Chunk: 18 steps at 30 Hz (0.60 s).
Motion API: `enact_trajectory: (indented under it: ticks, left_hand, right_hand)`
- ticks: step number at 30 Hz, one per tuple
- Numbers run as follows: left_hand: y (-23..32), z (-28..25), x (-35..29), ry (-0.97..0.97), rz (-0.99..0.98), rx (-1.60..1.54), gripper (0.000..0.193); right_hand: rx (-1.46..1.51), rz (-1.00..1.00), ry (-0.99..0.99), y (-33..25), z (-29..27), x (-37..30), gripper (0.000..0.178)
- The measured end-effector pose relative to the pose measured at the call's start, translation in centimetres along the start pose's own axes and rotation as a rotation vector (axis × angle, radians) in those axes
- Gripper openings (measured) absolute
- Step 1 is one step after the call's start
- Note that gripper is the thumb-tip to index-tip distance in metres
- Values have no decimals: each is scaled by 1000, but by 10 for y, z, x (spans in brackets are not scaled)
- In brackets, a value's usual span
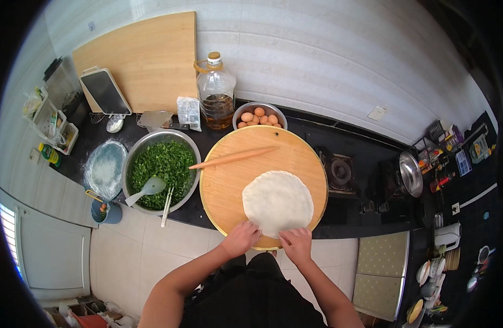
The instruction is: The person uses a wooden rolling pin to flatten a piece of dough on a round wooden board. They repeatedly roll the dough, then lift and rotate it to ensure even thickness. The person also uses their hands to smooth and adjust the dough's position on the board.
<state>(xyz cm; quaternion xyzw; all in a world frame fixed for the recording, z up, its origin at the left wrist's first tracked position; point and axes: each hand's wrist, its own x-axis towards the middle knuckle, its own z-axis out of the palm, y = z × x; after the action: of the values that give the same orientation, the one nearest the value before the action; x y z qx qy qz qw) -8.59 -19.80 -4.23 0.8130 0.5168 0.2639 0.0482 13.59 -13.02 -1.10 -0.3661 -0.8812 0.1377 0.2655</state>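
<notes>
A round, flat sheet of dough (278, 202) with a crimped rim lies on the near right part of a round wooden board (221, 191). My left hand (242, 238) is closed at the dough's near left edge, fingertips pinching it. At the near right edge my right hand (296, 244) pinches the rim too, thumb toward the middle. A tapered wooden rolling pin (235, 157) rests across the far left of the board, its left end sticking out past the rim. What lies under the dough cannot be seen.
Left of the board, a metal bowl (194, 188) holds chopped greens, a white spatula (147, 189) and chopsticks (166, 208). Behind stand a bowl of eggs (259, 116) and an oil jug (216, 90). A gas burner (340, 170) is to the right. A film-covered basin (105, 169) sits far left.
</notes>
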Motion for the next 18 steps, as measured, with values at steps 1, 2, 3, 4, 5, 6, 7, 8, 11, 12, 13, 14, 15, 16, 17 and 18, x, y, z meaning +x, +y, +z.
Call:
enact_trajectory:
  ticks: [1,2,3,4,5,6,7,8,11,12,13,14,15,16,17,18]
  left_hand:
    - [1,2,2,-3,-29,-27,20]
    - [3,3,6,-4,-52,-55,19]
    - [5,5,9,17,-60,-51,19]
    - [8,6,12,38,-69,-48,19]
    - [9,6,14,55,-82,-42,19]
    - [11,7,16,60,-92,-33,20]
    - [12,7,18,64,-101,-23,20]
    - [13,8,19,69,-111,-14,21]
    - [13,9,20,71,-123,-19,22]
    - [14,9,21,80,-127,-23,21]
    - [15,9,22,89,-131,-26,20]
    - [16,8,22,99,-135,-29,19]
    - [15,13,21,83,-108,-37,16]
    - [12,21,18,67,-81,-46,14]
    - [12,23,18,51,-53,-56,13]
    - [13,24,17,61,-37,-76,13]
  right_hand:
    - [7,-8,2,1,0,-2,10]
    - [9,-15,9,3,-2,-3,10]
    - [4,-30,10,4,0,-5,11]
    - [-2,-45,11,4,4,-6,11]
    - [-1,-60,11,3,9,-5,11]
    - [-5,-52,8,2,11,-5,11]
    - [-10,-44,5,1,12,-5,11]
    - [-15,-37,2,0,13,-4,11]
    - [-51,-40,23,-1,17,-4,11]
    - [-65,-47,25,-1,17,-5,11]
    - [-78,-53,27,-2,16,-5,11]
    - [-91,-61,29,-3,16,-4,11]
    - [-89,-81,22,-3,16,-5,11]
    - [-86,-102,15,-2,17,-7,11]
    - [-84,-121,8,-1,17,-9,12]
    - [-83,-139,10,0,17,-9,12]
